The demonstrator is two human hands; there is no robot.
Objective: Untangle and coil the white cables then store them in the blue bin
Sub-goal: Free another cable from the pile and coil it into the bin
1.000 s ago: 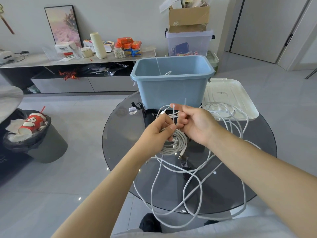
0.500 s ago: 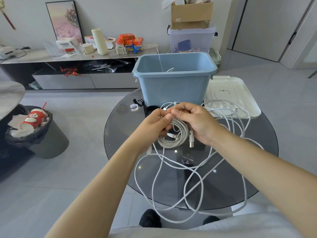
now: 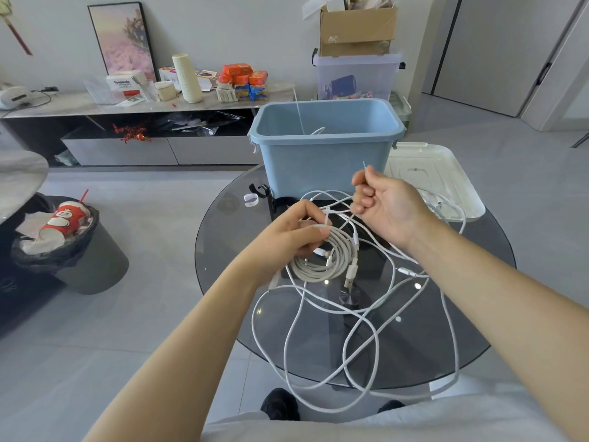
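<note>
Hands on white cables above the glass table (image 3: pixel 223 250)
Left hand (image 3: pixel 288 239) grips the coiled cable (image 3: pixel 322 263), loop hanging roughly upright; right hand (image 3: pixel 385 207) pinches a thin tie (image 3: pixel 364 164) pointing up, before the blue bin (image 3: pixel 322 161); loose cables (image 3: pixel 366 330) trail below

White cables (image 3: pixel 322 266), light blue bin (image 3: pixel 322 167), dark smoky glass table (image 3: pixel 471 314).

Round smoked-glass table (image 3: pixel 229 250) carrying the bin and its lid

The blue bin (image 3: pixel 322 167) is standing at the table's far edge, with a white lid (image 3: pixel 446 177) lying flat just beside it. 1 small white clip (image 3: pixel 250 199) and 1 black strap (image 3: pixel 258 189) are resting near the bin's front corner. Loose white cables (image 3: pixel 366 314) are trailing over the glass.
</note>
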